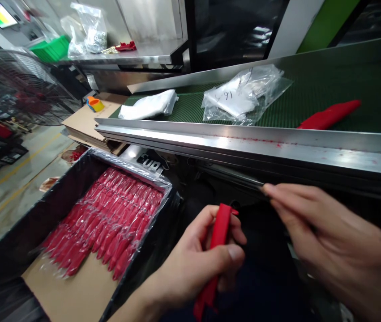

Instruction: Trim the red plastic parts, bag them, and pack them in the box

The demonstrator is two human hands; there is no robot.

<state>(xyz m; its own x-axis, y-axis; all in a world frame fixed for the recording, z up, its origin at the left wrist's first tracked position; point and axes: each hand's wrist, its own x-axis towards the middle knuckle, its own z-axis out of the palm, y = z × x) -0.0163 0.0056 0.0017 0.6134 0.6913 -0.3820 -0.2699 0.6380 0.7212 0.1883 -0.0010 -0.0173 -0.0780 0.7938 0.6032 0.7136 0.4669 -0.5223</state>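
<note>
My left hand (207, 255) is wrapped around a long red plastic piece (221, 226), thumb across it, its narrow upper end sticking up past the fingers. My right hand (324, 228) is to the right, with thumb and fingertips pinched on a thin metal blade-like tool (244, 178) that points left. The tool is blurred and dark, so its exact kind cannot be made out. It is apart from the red piece. Another red plastic piece (331, 115) lies on the green conveyor belt (190, 105) beyond the right hand.
A black-lined box (5, 250) at left holds rows of bagged red pieces (109, 214) over cardboard. Plastic bags (233, 100) and a white bag stack (150, 105) lie on the belt, behind its metal edge (210, 136). Tape (95, 104) rests on stacked cardboard; a fan (32, 89) stands behind.
</note>
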